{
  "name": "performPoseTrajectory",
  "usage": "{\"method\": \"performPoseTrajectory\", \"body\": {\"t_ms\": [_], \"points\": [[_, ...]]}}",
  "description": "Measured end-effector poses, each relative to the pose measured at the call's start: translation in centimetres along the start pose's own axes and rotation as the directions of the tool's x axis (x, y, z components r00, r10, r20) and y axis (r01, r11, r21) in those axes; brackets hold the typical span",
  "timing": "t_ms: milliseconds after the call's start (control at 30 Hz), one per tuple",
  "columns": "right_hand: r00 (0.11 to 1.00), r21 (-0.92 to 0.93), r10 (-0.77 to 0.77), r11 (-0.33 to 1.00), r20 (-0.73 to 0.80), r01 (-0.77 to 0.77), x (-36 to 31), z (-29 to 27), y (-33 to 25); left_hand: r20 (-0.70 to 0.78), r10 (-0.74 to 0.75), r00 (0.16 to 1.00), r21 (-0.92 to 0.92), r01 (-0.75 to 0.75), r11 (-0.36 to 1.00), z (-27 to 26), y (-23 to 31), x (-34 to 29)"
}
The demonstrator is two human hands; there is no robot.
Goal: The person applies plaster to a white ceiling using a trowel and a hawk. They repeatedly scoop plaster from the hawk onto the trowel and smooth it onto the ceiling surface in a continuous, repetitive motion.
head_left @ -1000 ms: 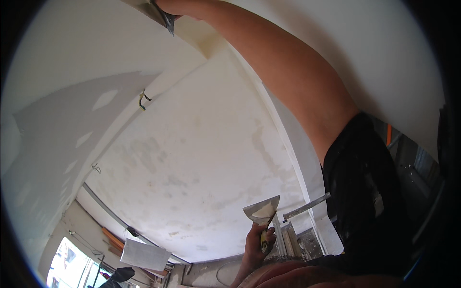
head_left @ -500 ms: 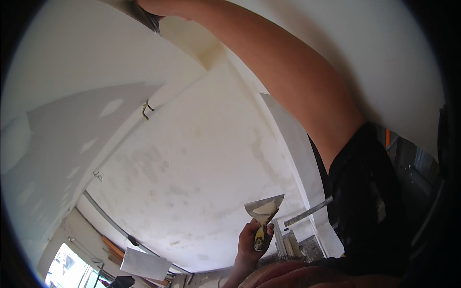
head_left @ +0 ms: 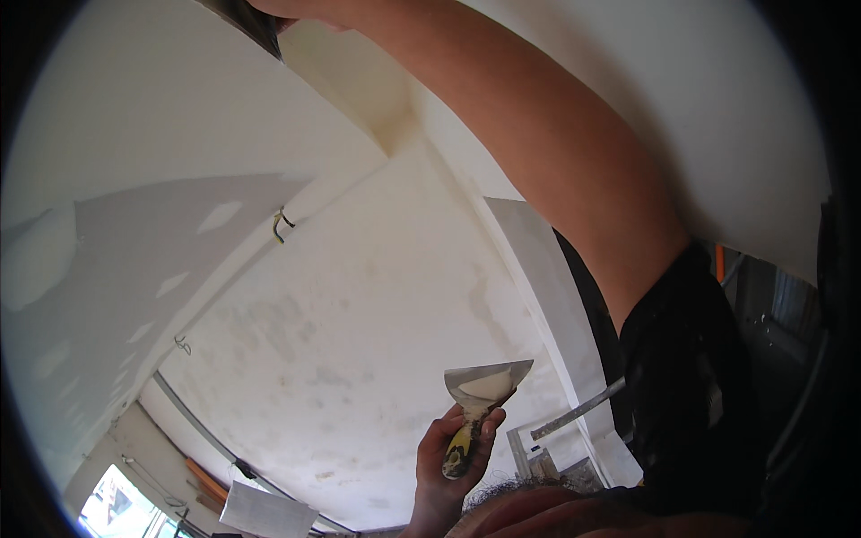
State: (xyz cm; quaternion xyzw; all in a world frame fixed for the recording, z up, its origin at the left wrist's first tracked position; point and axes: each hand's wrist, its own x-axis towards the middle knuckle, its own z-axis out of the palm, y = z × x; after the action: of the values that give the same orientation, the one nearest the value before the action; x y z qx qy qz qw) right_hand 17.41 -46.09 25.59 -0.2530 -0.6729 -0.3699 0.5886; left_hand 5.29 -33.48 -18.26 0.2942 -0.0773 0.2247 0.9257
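"Left hand (head_left: 432, 466)?"
"Fingers clamped on the handle of a putty knife (head_left: 464, 438). Its blade fans out just above them, pale filler (head_left: 487, 386) heaped on it."
"Right hand (head_left: 300, 9)?"
"Partly cut off by the upper edge. Broad grey blade (head_left: 254, 25) right at the fingers, to their left. Can't tell how they close."
"Nearby?"
"Loose wires (head_left: 280, 226), below the right fingers, well apart."

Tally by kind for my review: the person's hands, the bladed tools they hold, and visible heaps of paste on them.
Hands: 2 (left hand; right hand, partly cut off)
Bladed tools: 2 (scraper, metal blade)
Paste heaps: 1 (pale paste on the scraper)
Total: 5
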Motion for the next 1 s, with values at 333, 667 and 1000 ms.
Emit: {"method": "performPoseTrajectory", "body": {"t_ms": [333,667,1000], "points": [[0.998,0.07,-0.045,0.996,-0.051,0.048,-1.1,-1.5,-5.6,0.133,0.003,0.991,-0.071,0.006,0.997,2.0,0.4,-0.5],[0.987,0.172,-0.125,0.975,-0.1,0.141,-0.2,-2.0,-9.2,0.259,-0.042,0.965,-0.116,0.074,0.99,2.6,1.6,-0.9],[0.941,0.187,-0.271,0.932,-0.204,0.309,-0.8,-2.4,-11.3,0.279,-0.074,0.957,-0.045,0.09,0.995,2.8,2.8,-1.1]]}}
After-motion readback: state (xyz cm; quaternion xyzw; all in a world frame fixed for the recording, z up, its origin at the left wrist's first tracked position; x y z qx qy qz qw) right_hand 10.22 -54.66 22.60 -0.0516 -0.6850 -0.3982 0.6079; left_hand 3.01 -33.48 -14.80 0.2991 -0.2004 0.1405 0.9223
